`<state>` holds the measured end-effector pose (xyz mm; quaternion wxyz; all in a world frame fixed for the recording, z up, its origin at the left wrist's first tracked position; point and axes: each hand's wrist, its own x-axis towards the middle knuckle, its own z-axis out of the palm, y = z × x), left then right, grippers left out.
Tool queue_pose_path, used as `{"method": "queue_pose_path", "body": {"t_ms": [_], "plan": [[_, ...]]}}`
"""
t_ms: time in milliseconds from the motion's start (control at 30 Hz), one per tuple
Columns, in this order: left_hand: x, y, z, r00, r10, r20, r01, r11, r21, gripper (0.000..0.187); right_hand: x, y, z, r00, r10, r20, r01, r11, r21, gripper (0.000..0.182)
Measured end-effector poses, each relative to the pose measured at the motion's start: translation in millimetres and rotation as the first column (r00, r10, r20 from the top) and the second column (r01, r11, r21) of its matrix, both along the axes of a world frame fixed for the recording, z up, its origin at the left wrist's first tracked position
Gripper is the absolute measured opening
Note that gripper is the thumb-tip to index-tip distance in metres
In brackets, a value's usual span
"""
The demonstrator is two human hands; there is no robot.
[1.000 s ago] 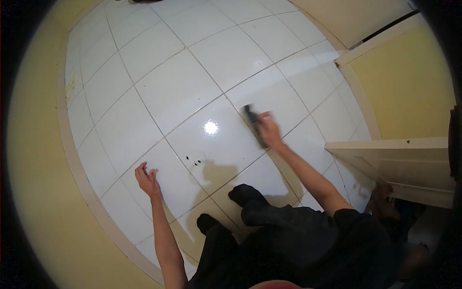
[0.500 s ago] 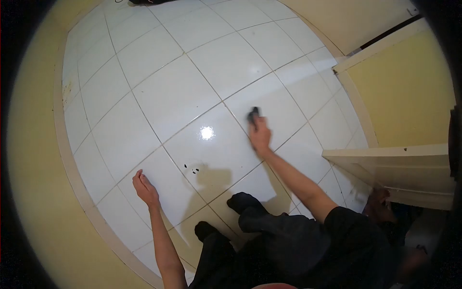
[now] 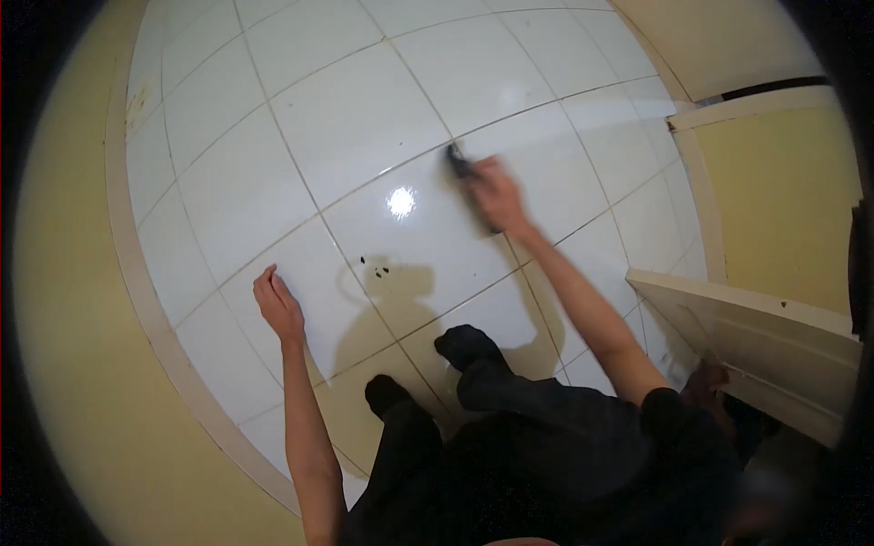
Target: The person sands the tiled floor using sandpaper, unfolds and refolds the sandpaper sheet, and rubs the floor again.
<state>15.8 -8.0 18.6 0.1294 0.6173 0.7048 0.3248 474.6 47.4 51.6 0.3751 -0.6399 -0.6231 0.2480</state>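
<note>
Near the middle of the view, my right hand (image 3: pixel 496 193) is closed on a small dark object (image 3: pixel 458 162) that I cannot make out, held low over the white tiled floor (image 3: pixel 355 109). Motion blurs this hand a little. On the left, my left hand (image 3: pixel 279 305) has its fingers together and slightly curled, with nothing seen in it. Between the hands, a few small black bits (image 3: pixel 380 272) lie on the tiles inside my shadow.
My feet in dark socks (image 3: pixel 469 346) stand at the bottom centre. A yellow wall (image 3: pixel 82 273) runs along the left. On the right are an open door (image 3: pixel 746 337) and another yellow wall section (image 3: pixel 774 182).
My right hand has moved up relative to the floor tiles' grout lines little, but its dark object now points up and left. The view has shifted, and the black bits appear higher.
</note>
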Motion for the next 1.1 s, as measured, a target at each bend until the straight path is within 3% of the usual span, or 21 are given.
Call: {"method": "queue_pose_path", "body": {"t_ms": [67,100,133,200,300,333,367,433,467,500,600,633,733,833,967,1100], "plan": [[1,0,-1,1.000,0.007,-0.006,-0.007,1.000,0.007,0.027,106,-16,-10,0.959,-0.135,0.250,0.101,0.984,0.145,0.030],[1,1,0,1.000,0.013,-0.004,-0.013,1.000,0.002,0.027,148,-31,-2,0.926,-0.242,0.291,0.217,0.969,0.117,0.032],[1,2,0,1.000,0.017,0.000,-0.017,1.000,0.002,0.027,174,-46,16,0.818,-0.333,0.469,0.359,0.933,0.035,0.034],[2,1,2,1.000,0.021,0.014,-0.021,1.000,0.003,0.026,245,-87,-5,0.630,-0.413,0.657,0.517,0.855,0.042,0.035],[0,0,-1,1.000,0.017,0.014,-0.017,1.000,-0.011,0.026,265,-134,-38,0.495,-0.476,0.727,0.696,0.718,-0.004,0.034],[0,2,-3,1.000,0.017,0.010,-0.017,1.000,-0.018,0.026,253,-141,-57,0.469,-0.547,0.694,0.655,0.742,0.143,0.031],[1,2,-3,1.000,0.014,0.002,-0.014,1.000,-0.016,0.026,232,-141,-63,0.587,-0.565,0.580,0.598,0.786,0.160,0.029],[0,3,-2,1.000,0.006,-0.021,-0.006,1.000,-0.012,0.026,171,-126,-75,0.651,-0.531,0.542,0.540,0.826,0.161,0.029],[1,3,0,1.000,0.007,-0.018,-0.007,1.000,-0.016,0.026,120,-110,-55,0.752,-0.503,0.427,0.513,0.852,0.102,0.030],[5,3,3,1.000,0.009,-0.015,-0.009,1.000,-0.018,0.026,79,-91,-43,0.813,-0.446,0.375,0.474,0.880,0.019,0.032],[5,2,3,1.000,0.027,0.004,-0.027,0.999,-0.021,0.027,-15,-34,-58,0.931,-0.267,0.249,0.266,0.963,0.036,0.034],[5,2,0,0.999,0.035,0.012,-0.034,0.999,-0.024,0.027,-44,-14,-52,0.969,-0.171,0.180,0.180,0.983,-0.034,0.036],[6,1,1,0.999,0.029,0.023,-0.029,0.999,-0.014,0.027,-112,25,-51,0.967,0.169,0.189,-0.166,0.986,-0.030,0.034],[4,0,3,1.000,0.014,-0.002,-0.014,1.000,-0.021,0.027,-140,43,-20,0.940,0.335,0.057,-0.322,0.933,-0.162,0.035],[3,-2,3,1.000,0.015,0.003,-0.015,1.000,-0.028,0.029,-114,19,17,0.975,0.089,-0.205,-0.106,0.991,-0.078,0.038],[-1,1,0,1.000,0.026,-0.005,-0.026,0.999,-0.029,0.029,-14,-10,35,0.983,-0.136,0.123,0.116,0.981,0.155,0.024]]}}
